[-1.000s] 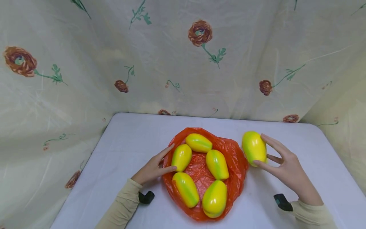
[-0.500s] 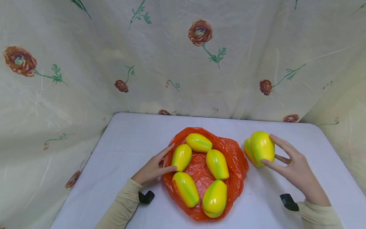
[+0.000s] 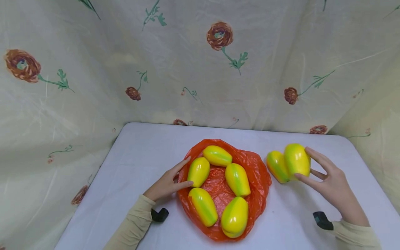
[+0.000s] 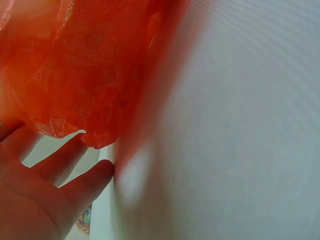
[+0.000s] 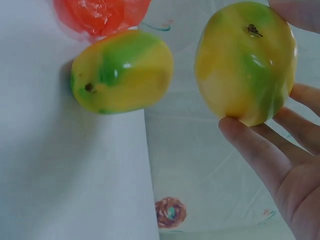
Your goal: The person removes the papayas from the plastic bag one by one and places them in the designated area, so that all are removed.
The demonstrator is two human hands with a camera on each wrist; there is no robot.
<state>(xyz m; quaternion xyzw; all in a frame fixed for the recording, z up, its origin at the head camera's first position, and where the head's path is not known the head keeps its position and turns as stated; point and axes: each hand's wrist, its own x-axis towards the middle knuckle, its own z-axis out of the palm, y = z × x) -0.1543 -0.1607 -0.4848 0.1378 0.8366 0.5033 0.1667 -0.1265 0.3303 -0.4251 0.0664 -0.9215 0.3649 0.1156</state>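
My right hand (image 3: 335, 185) holds a glossy yellow-green mango (image 3: 297, 161) between thumb and fingertips, to the right of the bag. Directly left of it, a second mango (image 3: 276, 166) lies on the white table; the right wrist view shows the held mango (image 5: 245, 65) apart from the lying mango (image 5: 122, 72). My left hand (image 3: 165, 184) rests at the left rim of a red plastic bag (image 3: 215, 177), thumb and forefinger reaching over its edge. From the left wrist, its other fingers (image 4: 65, 165) look straight and loose against the bag's outside.
Several more mangoes lie in a ring inside the bag, among them one at the back (image 3: 217, 156) and one at the front right (image 3: 234, 217). A white-covered table (image 3: 150, 146) carries everything. Behind and beside it hangs a flowered curtain (image 3: 175, 59).
My right hand has moved rightward with its mango, away from the bag. This has uncovered the other mango lying behind it. The left hand and the bag have stayed put.
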